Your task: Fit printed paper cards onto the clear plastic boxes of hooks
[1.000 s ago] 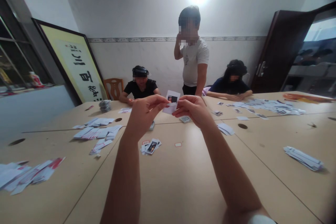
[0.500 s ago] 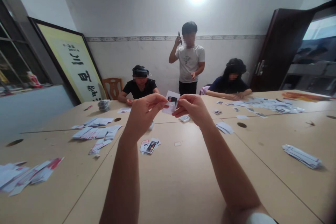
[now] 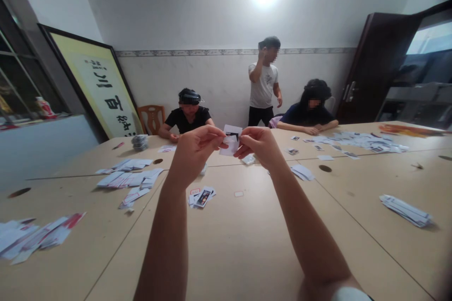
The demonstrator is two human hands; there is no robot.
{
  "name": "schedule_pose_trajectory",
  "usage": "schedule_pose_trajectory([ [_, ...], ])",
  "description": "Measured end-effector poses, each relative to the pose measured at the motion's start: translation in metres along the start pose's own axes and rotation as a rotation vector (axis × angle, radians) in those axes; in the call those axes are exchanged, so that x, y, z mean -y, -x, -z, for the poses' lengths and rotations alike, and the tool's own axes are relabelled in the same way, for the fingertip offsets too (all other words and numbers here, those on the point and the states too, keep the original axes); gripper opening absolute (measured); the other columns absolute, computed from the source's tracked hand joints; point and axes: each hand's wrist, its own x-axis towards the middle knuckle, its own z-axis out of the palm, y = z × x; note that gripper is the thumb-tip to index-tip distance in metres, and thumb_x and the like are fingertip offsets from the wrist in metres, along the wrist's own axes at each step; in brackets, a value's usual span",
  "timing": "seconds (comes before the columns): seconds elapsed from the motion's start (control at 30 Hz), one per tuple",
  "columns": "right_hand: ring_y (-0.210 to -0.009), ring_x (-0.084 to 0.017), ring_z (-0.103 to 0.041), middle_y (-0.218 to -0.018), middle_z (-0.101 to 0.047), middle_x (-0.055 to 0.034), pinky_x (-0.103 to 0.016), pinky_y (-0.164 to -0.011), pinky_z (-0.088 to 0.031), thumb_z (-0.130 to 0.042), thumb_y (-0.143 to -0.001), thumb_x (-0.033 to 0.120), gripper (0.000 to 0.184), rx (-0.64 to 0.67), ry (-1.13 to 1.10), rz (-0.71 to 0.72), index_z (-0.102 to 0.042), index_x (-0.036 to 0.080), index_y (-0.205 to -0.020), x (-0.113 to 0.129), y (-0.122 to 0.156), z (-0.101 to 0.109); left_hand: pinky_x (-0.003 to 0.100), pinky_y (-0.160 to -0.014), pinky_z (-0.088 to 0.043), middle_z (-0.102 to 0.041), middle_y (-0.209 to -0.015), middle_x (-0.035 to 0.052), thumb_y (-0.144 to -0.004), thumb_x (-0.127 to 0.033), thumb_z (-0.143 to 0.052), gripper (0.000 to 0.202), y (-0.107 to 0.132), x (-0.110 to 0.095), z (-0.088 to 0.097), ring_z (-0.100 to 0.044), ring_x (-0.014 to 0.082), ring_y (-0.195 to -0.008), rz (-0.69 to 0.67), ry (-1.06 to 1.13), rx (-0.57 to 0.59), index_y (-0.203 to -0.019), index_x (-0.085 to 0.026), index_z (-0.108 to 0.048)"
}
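Observation:
Above the middle of the table, my left hand [image 3: 199, 148] and my right hand [image 3: 256, 145] pinch a small white paper [image 3: 231, 146] between them. A dark printed picture shows on its upper part, partly covered by a pale flap or second sheet; I cannot tell which. My left thumb and fingers close on its left side, and my right fingertips grip the right edge. Below my left hand lies a small pile of printed cards [image 3: 204, 196], with a dark picture on the top one. A little label [image 3: 239, 194] rests to the right of that pile.
Paper stacks [image 3: 129, 178] and more slips [image 3: 44, 240] lie on the left of the table [image 3: 233, 254]. A bundle of folded papers [image 3: 406, 210] lies at right; scattered papers [image 3: 367, 141] spread at the far right. Two people sit opposite; a third person [image 3: 264, 84] stands behind.
The pale flap or sheet now covers more of the dark picture between my fingers. My hands have barely moved. The standing person has shifted right and turned sideways.

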Motion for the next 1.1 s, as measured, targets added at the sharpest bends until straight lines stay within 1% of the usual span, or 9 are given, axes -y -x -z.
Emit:
schedule_pose_trajectory([
  [0.13, -0.048, -0.016, -0.071, -0.053, -0.068, 0.0017, -0.020, -0.043, -0.057, -0.065, -0.070, 0.022, 0.006, 0.006, 0.019, 0.025, -0.064, 0.017, -0.067, -0.002, 0.001, 0.000, 0.019, -0.059, -0.051, -0.075, -0.074, 0.0005, -0.083, -0.024, -0.074, 0.008, -0.001, 0.002, -0.001, -0.073, 0.0123, -0.064, 0.011, 0.050, -0.079, -0.087, -0.018, -0.071],
  [0.2, -0.048, -0.016, -0.071, -0.052, -0.067, 0.0020, -0.020, -0.044, -0.057, -0.064, -0.070, 0.021, 0.005, 0.006, 0.026, 0.033, -0.064, 0.017, -0.067, -0.002, 0.001, -0.001, 0.019, -0.055, -0.048, -0.074, -0.071, -0.0004, -0.082, -0.024, -0.075, 0.008, -0.002, 0.004, -0.002, -0.071, 0.0114, -0.059, 0.018, 0.079, -0.114, -0.086, -0.018, -0.071],
  [0.43, -0.047, -0.016, -0.071, -0.052, -0.067, 0.0024, -0.019, -0.042, -0.057, -0.063, -0.067, 0.019, 0.003, 0.010, 0.011, 0.031, -0.063, 0.017, -0.065, -0.001, 0.003, -0.003, 0.018, -0.052, -0.046, -0.072, -0.067, -0.0007, -0.077, -0.023, -0.076, 0.009, -0.005, 0.006, -0.005, -0.070, 0.0106, -0.055, 0.059, 0.205, -0.214, -0.082, -0.017, -0.071],
  [0.63, -0.048, -0.016, -0.071, -0.052, -0.066, 0.0025, -0.020, -0.042, -0.056, -0.062, -0.066, 0.021, 0.004, 0.000, 0.028, 0.019, -0.063, 0.017, -0.065, 0.000, 0.003, -0.005, 0.019, -0.052, -0.046, -0.073, -0.068, 0.0005, -0.072, -0.025, -0.077, 0.013, -0.006, 0.004, -0.006, -0.068, 0.0107, -0.053, 0.081, 0.253, -0.277, -0.081, -0.016, -0.071],
  [0.83, -0.047, -0.015, -0.070, -0.052, -0.065, 0.0016, -0.021, -0.043, -0.056, -0.063, -0.065, 0.025, 0.007, -0.005, 0.045, -0.015, -0.063, 0.018, -0.064, 0.004, 0.005, -0.006, 0.019, -0.050, -0.043, -0.072, -0.066, 0.0013, -0.071, -0.026, -0.075, 0.014, -0.006, 0.002, -0.006, -0.067, 0.0114, -0.053, 0.077, 0.230, -0.299, -0.081, -0.017, -0.070],
  [0.97, -0.048, -0.015, -0.070, -0.051, -0.067, 0.0003, -0.020, -0.044, -0.057, -0.064, -0.066, 0.026, 0.009, 0.038, 0.055, -0.048, -0.063, 0.018, -0.064, 0.005, 0.005, -0.007, 0.018, -0.048, -0.038, -0.068, -0.063, -0.0005, -0.072, -0.027, -0.074, 0.014, -0.008, 0.004, -0.006, -0.062, 0.0090, -0.052, 0.042, 0.179, -0.354, -0.081, -0.017, -0.071],
  [1.1, -0.047, -0.014, -0.069, -0.050, -0.066, 0.0014, -0.019, -0.043, -0.057, -0.064, -0.066, 0.024, 0.007, 0.068, 0.042, -0.062, -0.062, 0.018, -0.063, 0.002, 0.005, -0.009, 0.017, -0.048, -0.036, -0.065, -0.061, -0.0012, -0.070, -0.027, -0.073, 0.014, -0.010, 0.007, -0.005, -0.059, 0.0081, -0.052, 0.049, 0.165, -0.380, -0.079, -0.017, -0.070],
])
